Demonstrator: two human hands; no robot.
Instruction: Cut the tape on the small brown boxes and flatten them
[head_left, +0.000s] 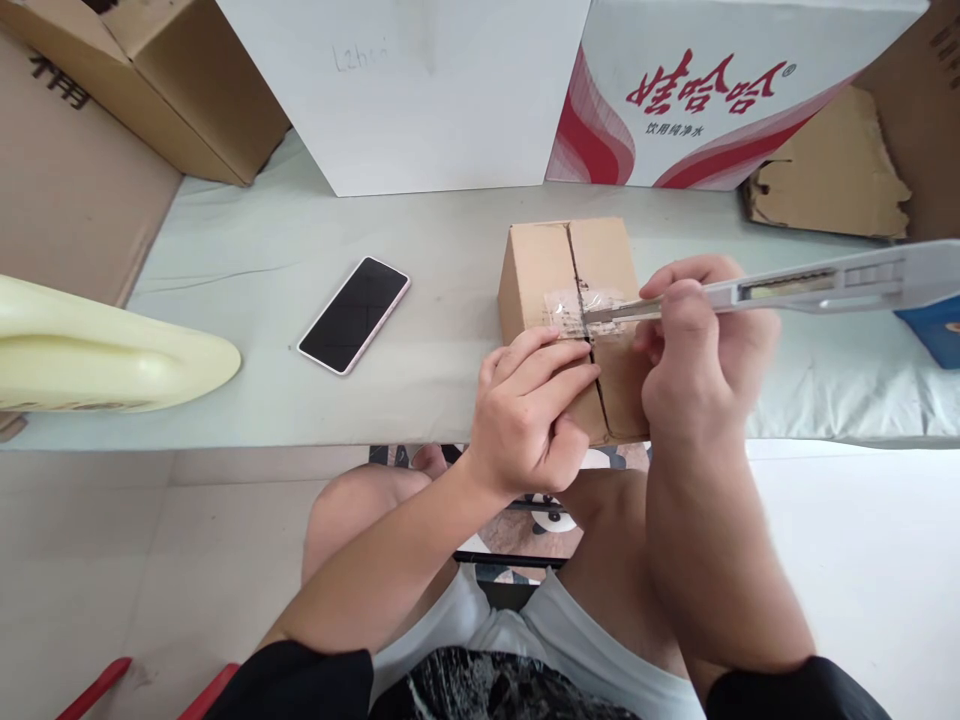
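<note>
A small brown cardboard box sits at the near edge of a white table, its top seam running away from me with clear tape across it. My left hand presses on the box's near left flap, fingers curled against the seam. My right hand is closed around a grey utility knife, whose blade tip rests on the taped seam.
A black phone with a pink case lies left of the box. A cream plastic object juts in from the left. Cardboard boxes, a white panel and a red-and-white printed carton line the back. My knees are below the table edge.
</note>
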